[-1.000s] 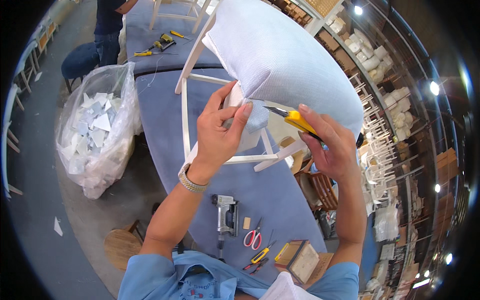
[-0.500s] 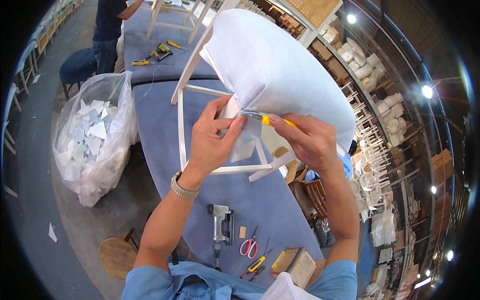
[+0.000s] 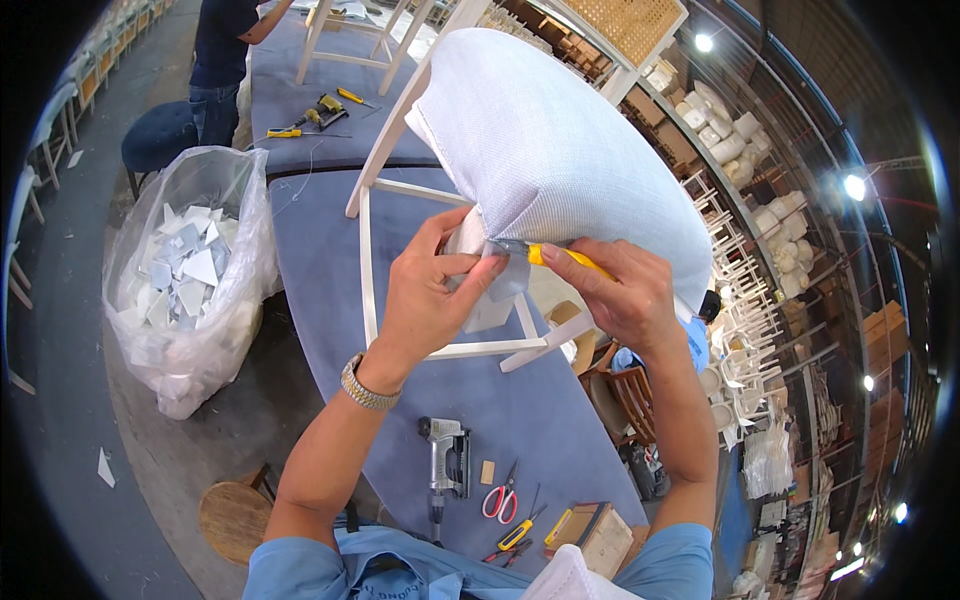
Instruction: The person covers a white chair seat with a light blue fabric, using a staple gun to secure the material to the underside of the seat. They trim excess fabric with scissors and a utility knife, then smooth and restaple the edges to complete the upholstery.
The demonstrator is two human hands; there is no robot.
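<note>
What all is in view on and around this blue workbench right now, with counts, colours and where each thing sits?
white wooden chair frame: one, lying on the bench
pale grey fabric seat cushion: one, on the frame, top centre
loose grey fabric flap: one, at the cushion's lower corner
yellow-handled utility knife: one, blade at the flap
grey staple gun: one, near bench edge
red-handled scissors: one, right of the gun
clear plastic bag of white offcuts: one, on the floor, left
round wooden stool: one, lower left
blue padded workbench: one, centre
another person in dark clothes: one, top left
left hand: pinches the flap
right hand: holds the knife
</note>
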